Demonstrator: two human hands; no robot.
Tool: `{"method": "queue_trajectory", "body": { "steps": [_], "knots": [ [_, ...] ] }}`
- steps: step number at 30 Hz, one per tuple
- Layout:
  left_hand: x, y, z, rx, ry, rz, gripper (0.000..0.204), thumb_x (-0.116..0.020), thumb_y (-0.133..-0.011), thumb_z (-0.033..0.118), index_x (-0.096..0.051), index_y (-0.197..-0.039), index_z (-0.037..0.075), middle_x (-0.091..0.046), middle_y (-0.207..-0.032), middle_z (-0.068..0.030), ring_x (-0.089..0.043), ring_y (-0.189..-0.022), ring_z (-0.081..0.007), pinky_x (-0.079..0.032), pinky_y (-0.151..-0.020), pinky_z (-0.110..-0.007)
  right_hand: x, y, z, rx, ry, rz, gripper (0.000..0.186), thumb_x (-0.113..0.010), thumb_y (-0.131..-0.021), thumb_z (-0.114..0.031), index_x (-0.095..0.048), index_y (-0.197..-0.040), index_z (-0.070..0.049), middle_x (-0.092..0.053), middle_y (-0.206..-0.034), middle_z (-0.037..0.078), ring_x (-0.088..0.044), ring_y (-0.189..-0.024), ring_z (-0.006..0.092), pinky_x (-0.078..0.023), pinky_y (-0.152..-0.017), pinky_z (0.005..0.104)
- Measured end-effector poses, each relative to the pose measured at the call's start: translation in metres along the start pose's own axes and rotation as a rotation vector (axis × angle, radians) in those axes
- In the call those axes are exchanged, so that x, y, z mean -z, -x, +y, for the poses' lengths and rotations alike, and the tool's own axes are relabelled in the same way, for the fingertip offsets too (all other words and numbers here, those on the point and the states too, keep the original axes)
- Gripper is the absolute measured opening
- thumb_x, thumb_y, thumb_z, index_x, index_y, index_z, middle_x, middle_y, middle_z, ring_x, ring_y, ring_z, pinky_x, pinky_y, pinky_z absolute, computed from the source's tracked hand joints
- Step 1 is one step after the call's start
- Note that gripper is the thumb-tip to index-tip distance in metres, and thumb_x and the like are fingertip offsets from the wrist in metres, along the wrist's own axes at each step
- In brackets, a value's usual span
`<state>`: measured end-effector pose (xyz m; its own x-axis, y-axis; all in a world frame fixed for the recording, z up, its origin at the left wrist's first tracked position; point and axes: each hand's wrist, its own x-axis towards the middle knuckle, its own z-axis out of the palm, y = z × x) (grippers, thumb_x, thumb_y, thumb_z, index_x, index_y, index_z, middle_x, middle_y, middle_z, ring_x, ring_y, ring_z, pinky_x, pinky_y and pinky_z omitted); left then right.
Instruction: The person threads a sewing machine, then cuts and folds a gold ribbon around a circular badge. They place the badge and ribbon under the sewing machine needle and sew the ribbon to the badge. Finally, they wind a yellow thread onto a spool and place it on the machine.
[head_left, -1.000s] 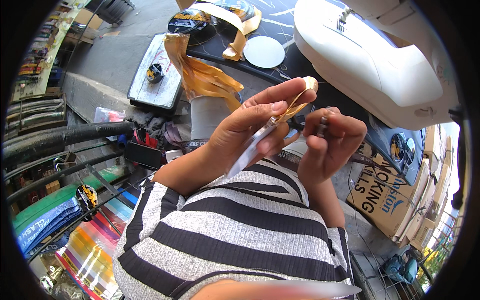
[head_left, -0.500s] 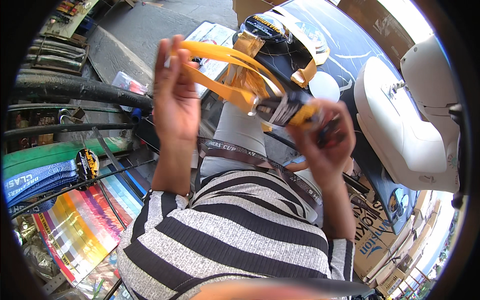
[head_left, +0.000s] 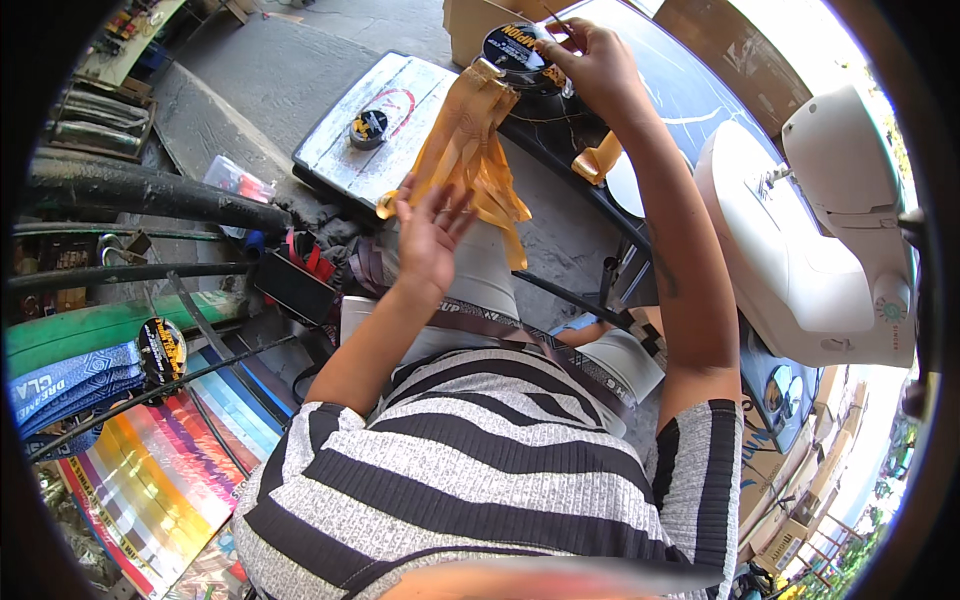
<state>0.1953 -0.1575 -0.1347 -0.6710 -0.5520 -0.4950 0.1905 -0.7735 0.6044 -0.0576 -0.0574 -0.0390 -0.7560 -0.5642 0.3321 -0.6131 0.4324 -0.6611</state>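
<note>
Against the grey concrete floor (head_left: 340, 40), a clear plastic pouch (head_left: 238, 180) holds reddish contents. The left hand (head_left: 428, 250), grip spread, is by satiny gold ribbons (head_left: 462, 125) draping off the marbled black counter (head_left: 690, 90) at its left corner; there, round discs (head_left: 510, 45) lie under the right hand (head_left: 603, 70), whose grip I cannot tell.

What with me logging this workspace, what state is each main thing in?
Left hand: open, fingers spread by the gold ribbons; contact unclear.
Right hand: fingers bent at the larger black disc; grip unclear.
Gold ribbons: bunched, hanging loose.
Larger black disc: at the edge of the dark table.
Smaller black disc: resting on the white board.
Sewing machine: standing; running or not, unclear.
Phone-like slab: screen dark.
</note>
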Motion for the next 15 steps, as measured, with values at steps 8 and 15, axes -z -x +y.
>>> {"method": "queue_trajectory", "body": {
  "steps": [8, 15],
  "knots": [
    [-0.038, 0.046, -0.033, -0.348, -0.596, -0.718, 0.017, -0.068, -0.088, 0.009, -0.059, -0.102, 0.008, -0.058, -0.09, 0.0014, -0.053, -0.074, -0.0032, -0.041, -0.061, -0.019, 0.019, 0.018, -0.047, -0.065, 0.065, 0.024, 0.024, -0.068, -0.081, -0.014, -0.068, -0.096, 0.005, -0.068, -0.087, 0.025, -0.068, -0.082, 0.0343, -0.052, -0.074, 0.0398],
    [-0.065, 0.044, -0.018, -0.556, -0.948, -0.768, 0.008, -0.072, -0.086, 0.012, -0.066, -0.086, 0.006, -0.063, -0.074, 0.0042, -0.052, -0.063, -0.001, -0.036, -0.053, -0.018, 0.065, 0.084, -0.055, -0.001, 0.031, 0.121, 0.037, -0.068, -0.086, -0.025, -0.063, -0.111, 0.001, -0.067, -0.096, 0.019, -0.066, -0.089, 0.0258, -0.053, -0.075, 0.0349]
  ]
}}
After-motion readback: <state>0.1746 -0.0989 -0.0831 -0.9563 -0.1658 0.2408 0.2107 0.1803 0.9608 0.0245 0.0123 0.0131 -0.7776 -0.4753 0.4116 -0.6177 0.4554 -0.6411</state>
